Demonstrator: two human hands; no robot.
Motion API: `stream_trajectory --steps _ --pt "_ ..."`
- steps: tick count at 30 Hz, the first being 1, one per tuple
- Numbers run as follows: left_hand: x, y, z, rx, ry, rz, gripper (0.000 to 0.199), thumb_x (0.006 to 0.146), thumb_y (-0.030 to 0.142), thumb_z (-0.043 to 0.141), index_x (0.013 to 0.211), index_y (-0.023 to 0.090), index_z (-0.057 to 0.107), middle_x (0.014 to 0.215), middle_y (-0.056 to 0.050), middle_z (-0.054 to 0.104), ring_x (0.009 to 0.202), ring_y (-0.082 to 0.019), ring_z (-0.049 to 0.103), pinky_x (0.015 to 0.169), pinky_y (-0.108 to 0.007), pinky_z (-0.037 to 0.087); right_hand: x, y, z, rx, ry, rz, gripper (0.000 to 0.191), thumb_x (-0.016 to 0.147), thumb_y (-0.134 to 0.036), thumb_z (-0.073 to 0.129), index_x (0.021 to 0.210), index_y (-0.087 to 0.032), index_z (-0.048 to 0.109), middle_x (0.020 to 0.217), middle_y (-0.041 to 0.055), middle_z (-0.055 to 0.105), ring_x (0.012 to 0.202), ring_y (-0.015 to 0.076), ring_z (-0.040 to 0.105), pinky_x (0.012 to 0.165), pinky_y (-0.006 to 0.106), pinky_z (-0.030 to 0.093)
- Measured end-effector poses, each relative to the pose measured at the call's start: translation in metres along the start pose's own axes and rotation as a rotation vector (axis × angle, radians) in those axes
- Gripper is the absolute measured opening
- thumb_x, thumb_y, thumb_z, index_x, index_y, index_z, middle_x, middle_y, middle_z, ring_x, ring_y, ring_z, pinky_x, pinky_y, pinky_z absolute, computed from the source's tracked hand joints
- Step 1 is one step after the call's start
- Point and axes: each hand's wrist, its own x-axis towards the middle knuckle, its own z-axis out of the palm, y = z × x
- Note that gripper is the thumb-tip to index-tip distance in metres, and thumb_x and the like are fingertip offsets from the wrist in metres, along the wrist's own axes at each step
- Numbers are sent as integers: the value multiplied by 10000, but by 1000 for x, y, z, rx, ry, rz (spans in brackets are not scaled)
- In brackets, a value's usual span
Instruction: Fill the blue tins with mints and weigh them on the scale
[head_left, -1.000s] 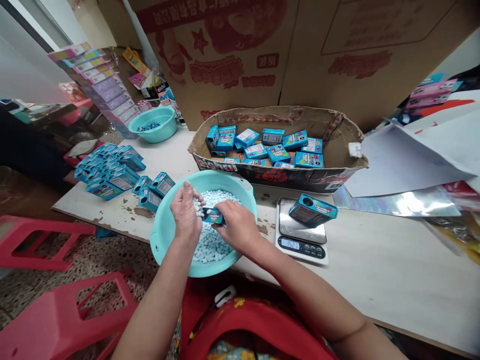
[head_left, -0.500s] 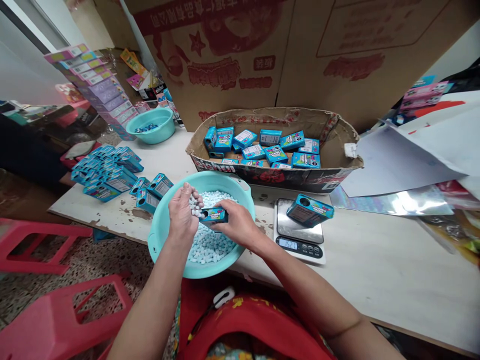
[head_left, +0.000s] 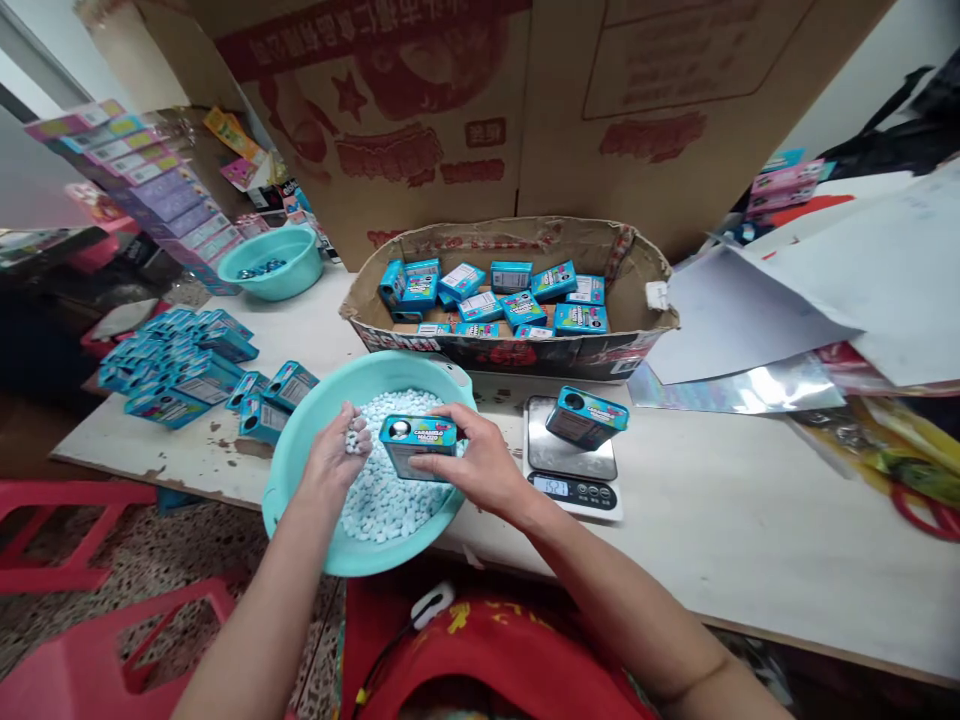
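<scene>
In my right hand (head_left: 480, 462) is a small blue candy tin (head_left: 421, 446), held over the turquoise basin (head_left: 294, 520) with its round opening facing up. Pale candies (head_left: 390, 505) cover the basin's bottom. My left hand (head_left: 339, 450), cupped with fingers curled, holds a few white candies (head_left: 354, 440) to the left of the tin, apart from it. To the right, another blue tin (head_left: 586, 418) rests on a kitchen scale (head_left: 574, 460) with a lit display.
A cut-down cardboard box (head_left: 510, 350) with several blue tins stands behind the basin. More tins (head_left: 176, 365) are grouped on the table's left. A smaller turquoise bowl (head_left: 277, 270) is farther back. Papers (head_left: 750, 310) lie at right; pink stools (head_left: 112, 650) stand at lower left.
My left hand has drawn back left from the tin and holds fewer candies. The tin in my right hand is now more fully visible. The whole view has shifted slightly.
</scene>
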Motion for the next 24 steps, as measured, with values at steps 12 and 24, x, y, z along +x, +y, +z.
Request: stream_trajectory --steps 12,24 --pt "-24 2 87 -105 -265 -12 360 962 382 430 669 175 405 435 83 311 308 -42 295 289 -131 192 -30 -28 -52 -33 92 -55 426 653 -326 838 1007 -206 634 914 8 648 834 170 610 756 268 469" --pt "-48 -132 245 133 -492 137 525 687 600 710 619 179 402 437 94 339 347 -35 336 339 -160 201 -155 21 -180 -432 464 360 325 755 -444 732 973 -230 623 920 7 649 813 178 614 728 264 476"
